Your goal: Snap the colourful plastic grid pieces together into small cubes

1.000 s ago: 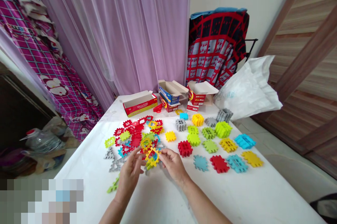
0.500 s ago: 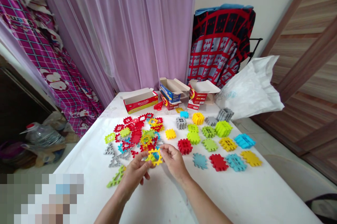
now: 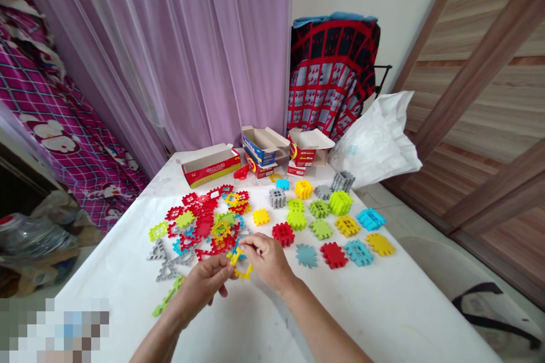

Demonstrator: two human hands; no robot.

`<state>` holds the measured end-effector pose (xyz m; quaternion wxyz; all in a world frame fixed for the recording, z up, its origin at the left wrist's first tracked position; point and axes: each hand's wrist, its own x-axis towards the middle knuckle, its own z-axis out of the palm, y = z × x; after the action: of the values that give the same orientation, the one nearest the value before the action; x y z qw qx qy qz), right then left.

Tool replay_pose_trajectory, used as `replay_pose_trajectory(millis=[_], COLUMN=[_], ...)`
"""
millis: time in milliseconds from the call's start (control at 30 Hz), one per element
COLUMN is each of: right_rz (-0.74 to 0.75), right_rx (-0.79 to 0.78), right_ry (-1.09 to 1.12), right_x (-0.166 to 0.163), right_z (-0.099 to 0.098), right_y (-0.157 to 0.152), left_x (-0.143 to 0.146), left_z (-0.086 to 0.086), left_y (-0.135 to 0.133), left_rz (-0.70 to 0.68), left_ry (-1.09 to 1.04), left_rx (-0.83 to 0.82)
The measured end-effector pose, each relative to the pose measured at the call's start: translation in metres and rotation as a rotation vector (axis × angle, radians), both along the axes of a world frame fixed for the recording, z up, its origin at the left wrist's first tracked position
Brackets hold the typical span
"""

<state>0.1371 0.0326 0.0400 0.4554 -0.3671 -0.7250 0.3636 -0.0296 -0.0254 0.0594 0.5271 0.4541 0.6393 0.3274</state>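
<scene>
Both hands meet over the white table [image 3: 383, 306], just in front of a heap of flat interlocking plastic tiles [image 3: 204, 224] in red, yellow, green and blue. My left hand [image 3: 204, 283] and my right hand [image 3: 268, 261] each pinch an edge of a yellow square frame tile [image 3: 239, 265], held low above the table. To the right lie assembled tile blocks: a red one [image 3: 283, 234], green ones [image 3: 321, 229], a yellow one [image 3: 347, 225] and blue ones [image 3: 357, 252].
Open red and blue cardboard boxes [image 3: 210, 165] stand along the table's far edge. A white plastic bag [image 3: 374, 141] lies at the back right. Grey triangular tiles [image 3: 164, 258] and a green piece [image 3: 164, 300] lie at the left. Purple curtains hang behind.
The camera view has shifted to the right and slightly down. The yellow frame tile has dropped lower and tilted between my hands, which stay pinched on it.
</scene>
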Motion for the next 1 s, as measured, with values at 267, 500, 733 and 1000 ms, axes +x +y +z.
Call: replay_pose_trajectory(millis=[267, 500, 733, 1000], right_rz=[0.063, 0.014, -0.038, -0.177], right_rx=[0.264, 0.282, 0.202, 0.191], right_ry=[-0.451, -0.683, -0.697, -0.774], right_x=[0.016, 0.022, 0.034, 0.118], right_z=[0.024, 0.035, 0.044, 0.059], right_y=[-0.005, -0.012, -0.017, 0.04], left_x=[0.003, 0.018, 0.037, 0.008], left_z=[-0.009, -0.003, -0.005, -0.029], left_y=[-0.001, 0.002, 0.005, 0.001], left_rz=[0.136, 0.167, 0.104, 0.209], left_ry=[-0.033, -0.027, 0.032, 0.517], left_rx=[0.071, 0.112, 0.192, 0.637])
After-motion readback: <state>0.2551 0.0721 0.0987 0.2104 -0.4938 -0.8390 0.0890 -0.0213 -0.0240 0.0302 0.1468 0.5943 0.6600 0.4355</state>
